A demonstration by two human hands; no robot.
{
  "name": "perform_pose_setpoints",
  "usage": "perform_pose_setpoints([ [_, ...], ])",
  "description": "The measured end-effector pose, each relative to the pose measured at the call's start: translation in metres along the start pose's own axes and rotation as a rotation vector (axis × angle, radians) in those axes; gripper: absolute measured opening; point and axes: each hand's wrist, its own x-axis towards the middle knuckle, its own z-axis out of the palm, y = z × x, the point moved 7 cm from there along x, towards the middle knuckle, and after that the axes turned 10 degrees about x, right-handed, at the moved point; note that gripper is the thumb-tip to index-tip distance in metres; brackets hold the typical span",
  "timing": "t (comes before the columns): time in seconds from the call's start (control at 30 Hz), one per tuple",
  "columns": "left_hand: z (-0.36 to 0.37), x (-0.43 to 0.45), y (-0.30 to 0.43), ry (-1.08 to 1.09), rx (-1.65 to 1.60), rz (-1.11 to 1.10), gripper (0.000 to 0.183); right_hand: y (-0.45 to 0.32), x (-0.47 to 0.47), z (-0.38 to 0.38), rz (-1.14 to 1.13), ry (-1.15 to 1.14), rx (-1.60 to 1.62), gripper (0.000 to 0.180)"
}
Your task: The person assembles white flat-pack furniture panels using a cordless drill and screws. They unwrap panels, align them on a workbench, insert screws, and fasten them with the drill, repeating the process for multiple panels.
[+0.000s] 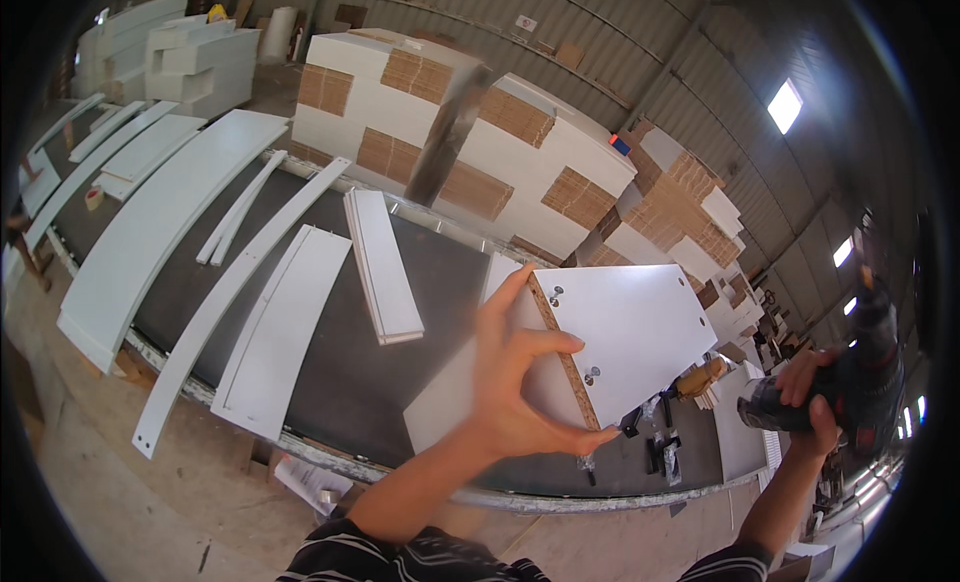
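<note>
My left hand grips the raw chipboard edge of a white laminated panel, its thumb and fingers spread along that edge. Two metal cam dowels stand in the panel's face near the edge, and dark holes show at its far side. In my right hand is a cordless drill, raised clear of the panel at the right with its chuck upward. Beneath the held panel lies another pale panel. Black fittings in clear plastic bags rest on the dark bench top, just beyond the panel's near corner.
Long white boards and narrow strips lie across the dark-topped conveyor or bench. A grooved panel piece is near its middle. Tall stacks of panels with cardboard stand behind. A yellow-brown tool lies at the right.
</note>
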Motion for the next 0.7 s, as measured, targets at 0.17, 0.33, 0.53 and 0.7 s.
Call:
perform_pose_setpoints([
  [0.17,0.001,-0.001,0.001,-0.020,-0.002,-0.021,0.074,0.000,0.079,0.085,0.255,-0.422,-0.511,0.040],
  [0.33,0.004,-0.002,0.002,0.014,-0.039,-0.045,0.071,0.029,0.124,0.126,0.765,-0.564,-0.381,0.040],
  [0.53,0.008,-0.001,-0.001,0.019,-0.018,-0.054,0.070,0.027,0.148,0.137,0.842,-0.704,-0.389,0.034],
  [0.7,0.012,-0.001,-0.002,0.018,-0.006,-0.059,0.070,0.026,0.160,0.135,0.854,-0.782,-0.385,0.033],
])
